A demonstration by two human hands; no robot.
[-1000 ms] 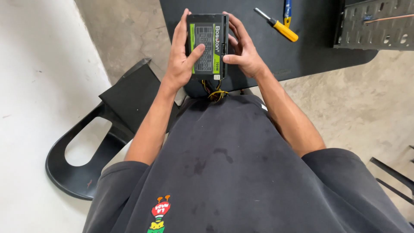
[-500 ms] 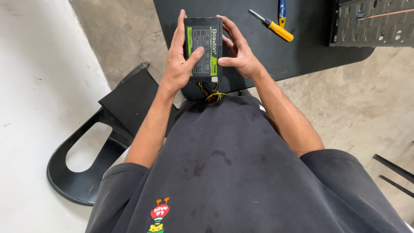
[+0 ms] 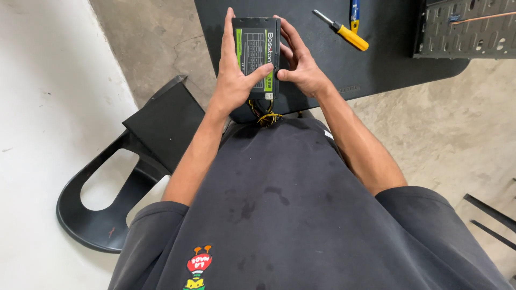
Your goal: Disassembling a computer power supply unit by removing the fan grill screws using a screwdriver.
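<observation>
A black desk (image 3: 376,70) fills the top of the view, its near edge right against the person's dark shirt (image 3: 301,215). A black plastic chair (image 3: 107,209) stands to the left on the concrete floor (image 3: 446,134), well apart from the hands. At the desk's far right corner lies a perforated metal panel (image 3: 465,29). Over the near edge the person holds a black power supply box (image 3: 257,56) label-up, so that its green sticker faces the camera. The left hand (image 3: 234,80) clasps its left side, thumb laid across the label; the right hand (image 3: 301,67) grips the right side, fingers wrapped around the edge. Yellow and black wires (image 3: 266,114) hang from its near end toward the shirt. A yellow-handled screwdriver (image 3: 344,33) rests just right of the hands, in easy reach.
</observation>
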